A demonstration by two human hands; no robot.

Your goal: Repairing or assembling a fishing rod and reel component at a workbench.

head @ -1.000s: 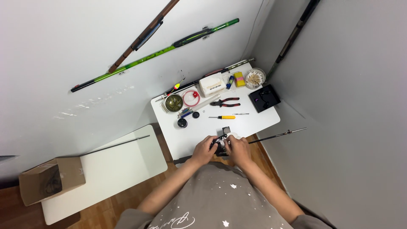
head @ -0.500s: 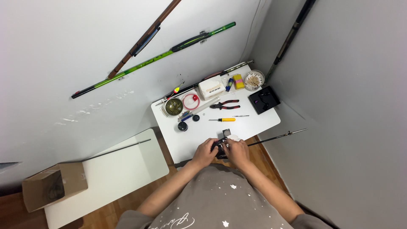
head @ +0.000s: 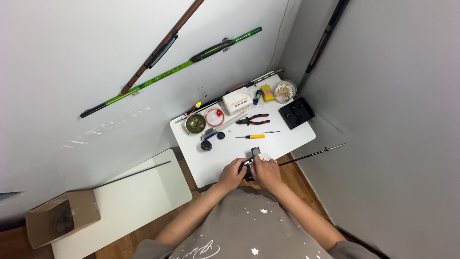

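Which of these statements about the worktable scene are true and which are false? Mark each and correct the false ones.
1. Both hands, left hand and right hand, meet on a small dark object at the near edge of the white table. True.
2. The red-handled pliers are held in the right hand. False: they lie on the table, untouched.
3. A green rod is mounted on the wall. True.
4. The cardboard box sits on the white table. False: it rests beside the lower white surface.
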